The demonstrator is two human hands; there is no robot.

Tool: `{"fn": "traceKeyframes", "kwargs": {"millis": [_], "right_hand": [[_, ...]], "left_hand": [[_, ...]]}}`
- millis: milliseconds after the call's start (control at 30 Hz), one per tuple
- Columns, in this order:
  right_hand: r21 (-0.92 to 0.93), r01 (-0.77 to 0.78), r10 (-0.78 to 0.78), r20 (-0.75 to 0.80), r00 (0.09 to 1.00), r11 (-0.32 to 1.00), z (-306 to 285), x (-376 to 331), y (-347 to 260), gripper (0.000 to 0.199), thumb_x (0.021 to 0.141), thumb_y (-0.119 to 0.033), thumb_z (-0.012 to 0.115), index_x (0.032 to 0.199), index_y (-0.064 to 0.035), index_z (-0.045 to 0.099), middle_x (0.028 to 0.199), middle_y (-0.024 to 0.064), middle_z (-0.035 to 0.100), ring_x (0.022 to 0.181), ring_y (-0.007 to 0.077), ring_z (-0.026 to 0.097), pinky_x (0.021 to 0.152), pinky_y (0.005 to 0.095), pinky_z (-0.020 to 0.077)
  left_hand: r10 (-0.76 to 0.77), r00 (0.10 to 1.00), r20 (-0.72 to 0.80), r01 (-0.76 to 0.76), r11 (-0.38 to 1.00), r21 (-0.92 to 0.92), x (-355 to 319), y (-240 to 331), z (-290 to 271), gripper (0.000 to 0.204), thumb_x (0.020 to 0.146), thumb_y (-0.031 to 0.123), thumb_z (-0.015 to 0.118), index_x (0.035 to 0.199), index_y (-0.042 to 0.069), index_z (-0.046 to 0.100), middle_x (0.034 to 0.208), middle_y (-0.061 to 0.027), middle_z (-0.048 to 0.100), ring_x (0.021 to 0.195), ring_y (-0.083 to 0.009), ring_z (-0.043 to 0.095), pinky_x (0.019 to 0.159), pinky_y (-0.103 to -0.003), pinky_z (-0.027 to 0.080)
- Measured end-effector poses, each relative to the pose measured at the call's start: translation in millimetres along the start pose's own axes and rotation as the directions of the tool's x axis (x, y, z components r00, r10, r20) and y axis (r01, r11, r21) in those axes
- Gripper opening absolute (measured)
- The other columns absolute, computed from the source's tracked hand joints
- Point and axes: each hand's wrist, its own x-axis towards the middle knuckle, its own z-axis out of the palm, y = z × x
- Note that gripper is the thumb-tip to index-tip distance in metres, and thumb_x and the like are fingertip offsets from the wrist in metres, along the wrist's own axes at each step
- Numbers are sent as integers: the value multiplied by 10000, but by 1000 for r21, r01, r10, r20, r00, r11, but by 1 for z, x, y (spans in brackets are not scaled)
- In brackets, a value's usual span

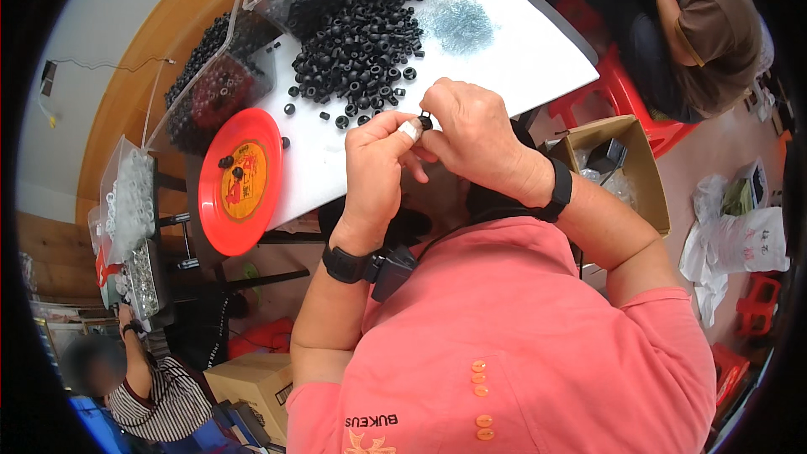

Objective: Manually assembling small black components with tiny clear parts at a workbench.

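Observation:
My left hand [374,160] and my right hand [471,130] meet at the table's near edge, fingers closed on a small black part [425,122]. A thin loop seems to stand up from it, but its details are too small to make out. White tape wraps a fingertip of the left hand. Just beyond lies a heap of small black plastic ring-like pieces [361,59], a few of them loose near my fingers. Farther right, a patch of tiny silvery metal pieces [461,25] is spread on the white tabletop [538,59].
To the left, a red round plate [214,202] holds a few black pieces. Clear bins [227,88] full of black parts stand behind it. An open cardboard box [651,176] is at my right. Other people sit at far right [714,25] and lower left [164,403].

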Motion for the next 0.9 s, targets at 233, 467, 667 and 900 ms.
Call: {"fn": "traceKeyframes", "kwargs": {"millis": [233, 467, 667, 900], "right_hand": [[204, -155, 164, -27, 986, 967, 9, -12, 0, 250, 710, -95, 707, 847, -35, 506, 732, 144, 559, 650, 355, 605, 570, 451, 484], [141, -2, 1, 10, 1000, 990, 6, -1, 9, 256, 714, -132, 731, 792, -50, 501, 689, 123, 576, 603, 333, 618, 532, 426, 484], [239, -79, 90, -36, 995, 968, 14, -12, -3, 218, 721, -92, 719, 777, -66, 509, 654, 108, 561, 576, 321, 605, 508, 417, 466], [214, -67, 67, 11, 998, 975, -4, -8, -7, 221, 727, -98, 752, 839, -68, 563, 716, 113, 567, 608, 304, 600, 527, 405, 461]], "left_hand": [[63, 996, -57, -64, 998, -19, -6, -8, 7, 164, 987, 73, 576, 993, -58, 674, 827, -89, 682, 650, -149, 643, 507, -254, 500], [47, 998, -41, -45, 998, 39, -1, -8, 4, 149, 979, 83, 594, 978, -39, 679, 817, -94, 705, 587, -120, 620, 470, -217, 462], [13, 996, -83, -13, 1000, 5, -6, -3, 9, 117, 949, 58, 603, 894, -18, 674, 702, -43, 644, 527, -56, 529, 425, -193, 381], [61, 991, -120, -54, 997, 55, -20, 6, 5, 131, 944, 93, 634, 922, -18, 698, 728, -63, 685, 535, -89, 590, 453, -203, 431]]}}
